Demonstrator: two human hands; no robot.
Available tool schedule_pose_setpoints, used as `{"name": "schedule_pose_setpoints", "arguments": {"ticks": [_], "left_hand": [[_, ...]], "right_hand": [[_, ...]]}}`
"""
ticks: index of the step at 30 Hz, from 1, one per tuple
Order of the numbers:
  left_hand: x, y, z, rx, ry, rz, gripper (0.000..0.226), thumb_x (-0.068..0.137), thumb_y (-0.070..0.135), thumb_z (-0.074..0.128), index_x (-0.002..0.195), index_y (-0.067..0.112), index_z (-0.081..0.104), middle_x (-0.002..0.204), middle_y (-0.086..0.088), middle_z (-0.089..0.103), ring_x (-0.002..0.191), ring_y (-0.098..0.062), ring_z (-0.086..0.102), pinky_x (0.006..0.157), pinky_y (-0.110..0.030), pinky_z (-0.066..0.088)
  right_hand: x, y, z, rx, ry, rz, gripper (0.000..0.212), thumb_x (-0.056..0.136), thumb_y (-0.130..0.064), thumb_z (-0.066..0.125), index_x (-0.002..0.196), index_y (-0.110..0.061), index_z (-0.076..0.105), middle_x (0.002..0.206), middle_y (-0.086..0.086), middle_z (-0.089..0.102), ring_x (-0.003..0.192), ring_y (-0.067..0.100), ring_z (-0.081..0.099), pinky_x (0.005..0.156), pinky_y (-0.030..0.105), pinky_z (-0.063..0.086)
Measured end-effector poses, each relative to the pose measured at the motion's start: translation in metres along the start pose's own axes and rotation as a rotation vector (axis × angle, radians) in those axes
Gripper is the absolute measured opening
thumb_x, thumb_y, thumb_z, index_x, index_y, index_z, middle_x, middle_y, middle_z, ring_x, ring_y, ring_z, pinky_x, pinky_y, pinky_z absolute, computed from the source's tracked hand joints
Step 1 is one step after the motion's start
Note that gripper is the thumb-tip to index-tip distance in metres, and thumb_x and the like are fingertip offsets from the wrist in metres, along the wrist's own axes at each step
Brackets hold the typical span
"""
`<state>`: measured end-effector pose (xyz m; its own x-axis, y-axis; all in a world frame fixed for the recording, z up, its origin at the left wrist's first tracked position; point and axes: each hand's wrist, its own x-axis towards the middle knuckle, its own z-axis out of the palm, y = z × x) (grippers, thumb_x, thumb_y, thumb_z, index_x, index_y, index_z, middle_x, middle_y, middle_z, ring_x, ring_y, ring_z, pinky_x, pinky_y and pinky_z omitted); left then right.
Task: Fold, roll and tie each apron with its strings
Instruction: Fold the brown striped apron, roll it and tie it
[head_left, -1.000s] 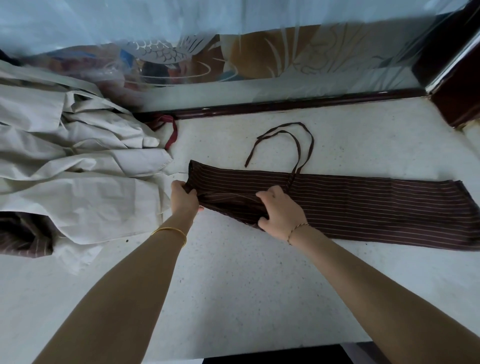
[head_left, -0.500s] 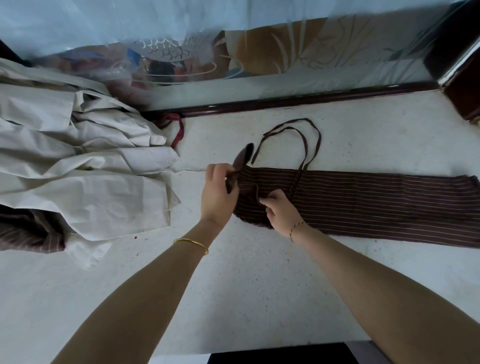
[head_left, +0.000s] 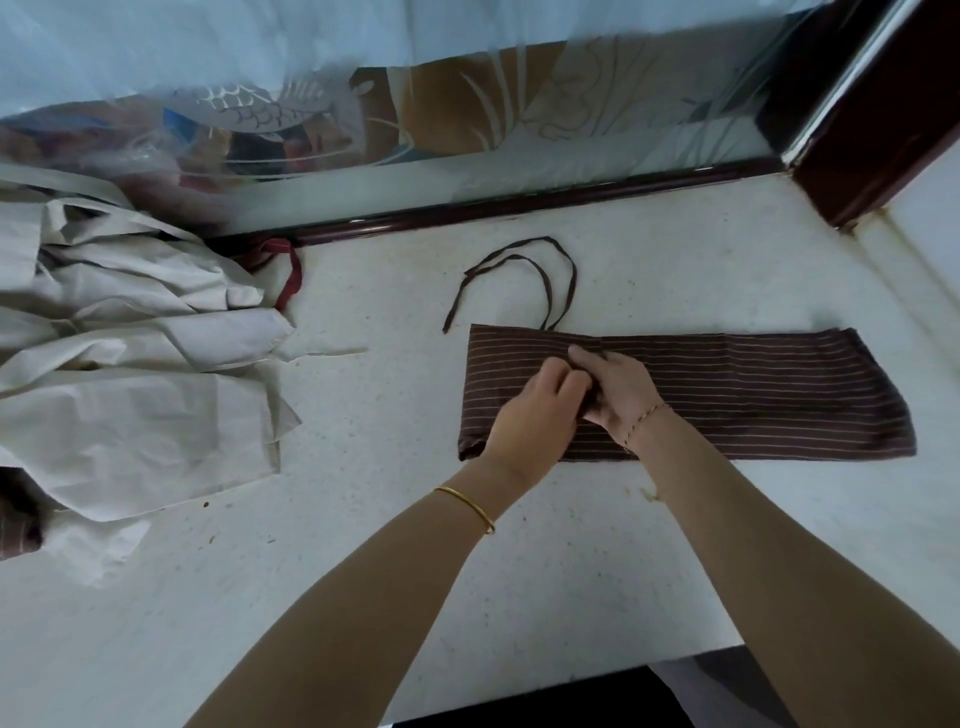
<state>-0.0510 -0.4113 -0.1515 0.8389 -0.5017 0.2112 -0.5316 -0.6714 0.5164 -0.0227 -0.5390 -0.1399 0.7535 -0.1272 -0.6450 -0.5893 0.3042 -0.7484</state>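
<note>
The fingers (head_left: 563, 382) of the left hand (head_left: 535, 415) are curled against those of the right hand (head_left: 623, 389). A small fold of the striped brown apron (head_left: 753, 400) is pinched between them, probably so that the first turn of the roll is kept tight. The apron is laid beneath them as a long folded strip on the desk (head_left: 571, 571), running off to their right. Its strings (head_left: 573, 275) are left looped just beyond the fingers, free for tying. A heap of beige aprons (head_left: 130, 374) is kept well to their left.
</note>
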Motion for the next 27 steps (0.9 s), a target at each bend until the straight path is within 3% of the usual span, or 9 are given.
{"name": "schedule_pose_setpoints", "arguments": {"ticks": [3,6,9,15,18,23,27], "left_hand": [[0.002,0.004,0.005,-0.067,-0.15,0.082,0.037,0.087,0.019,0.063,0.12,0.008,0.051,0.128,-0.008,0.044,0.099,-0.019,0.056,0.081,-0.028,0.054],[0.002,-0.002,-0.001,-0.057,-0.064,0.077,0.03,0.091,0.023,0.054,0.116,0.008,0.056,0.119,-0.007,0.052,0.097,-0.017,0.056,0.079,-0.027,0.053],[0.004,-0.021,-0.006,0.083,0.055,-0.023,0.031,0.09,0.02,0.043,0.113,0.009,0.06,0.113,-0.006,0.058,0.1,-0.021,0.055,0.084,-0.034,0.052],[-0.002,-0.045,-0.014,0.269,0.081,-0.168,0.031,0.084,0.01,0.047,0.111,0.007,0.062,0.109,-0.011,0.061,0.097,-0.029,0.057,0.083,-0.042,0.051],[-0.007,-0.054,-0.02,0.324,0.066,-0.249,0.035,0.082,0.013,0.041,0.111,0.005,0.06,0.108,-0.015,0.059,0.094,-0.032,0.057,0.08,-0.044,0.053],[-0.015,-0.072,-0.02,0.344,-0.104,-0.375,0.044,0.095,0.016,0.046,0.138,0.009,0.04,0.13,-0.013,0.044,0.11,-0.028,0.051,0.09,-0.038,0.047],[-0.016,-0.075,-0.014,0.376,-0.204,-0.412,0.051,0.099,0.025,0.039,0.146,0.012,0.024,0.134,-0.011,0.036,0.103,-0.026,0.053,0.08,-0.034,0.052]], "right_hand": [[0.014,0.0,-0.012,-0.322,0.144,-0.084,0.04,0.083,-0.012,0.069,0.118,0.0,0.057,0.11,0.017,0.065,0.102,0.032,0.063,0.086,0.048,0.055],[0.019,0.003,-0.018,-0.493,0.177,-0.097,0.047,0.084,-0.012,0.067,0.126,0.001,0.052,0.12,0.014,0.061,0.11,0.03,0.059,0.095,0.048,0.05],[0.017,0.006,-0.016,-0.561,0.18,-0.134,0.036,0.089,-0.009,0.061,0.123,-0.001,0.055,0.113,0.005,0.059,0.105,0.023,0.057,0.097,0.041,0.048],[0.022,0.014,0.006,-0.564,0.125,-0.244,0.028,0.09,-0.006,0.059,0.117,-0.003,0.06,0.114,0.01,0.062,0.105,0.022,0.058,0.09,0.025,0.044],[0.028,0.019,0.031,-0.612,0.091,-0.303,0.033,0.09,-0.009,0.059,0.122,-0.003,0.058,0.119,0.012,0.061,0.111,0.025,0.056,0.097,0.029,0.043],[0.04,0.026,0.062,-0.739,0.055,-0.364,0.03,0.091,-0.011,0.057,0.12,-0.005,0.06,0.118,0.012,0.061,0.111,0.024,0.055,0.094,0.023,0.038],[0.046,0.027,0.066,-0.809,0.153,-0.37,0.028,0.094,-0.014,0.053,0.119,-0.005,0.059,0.117,0.011,0.06,0.11,0.023,0.055,0.083,0.02,0.037]]}}
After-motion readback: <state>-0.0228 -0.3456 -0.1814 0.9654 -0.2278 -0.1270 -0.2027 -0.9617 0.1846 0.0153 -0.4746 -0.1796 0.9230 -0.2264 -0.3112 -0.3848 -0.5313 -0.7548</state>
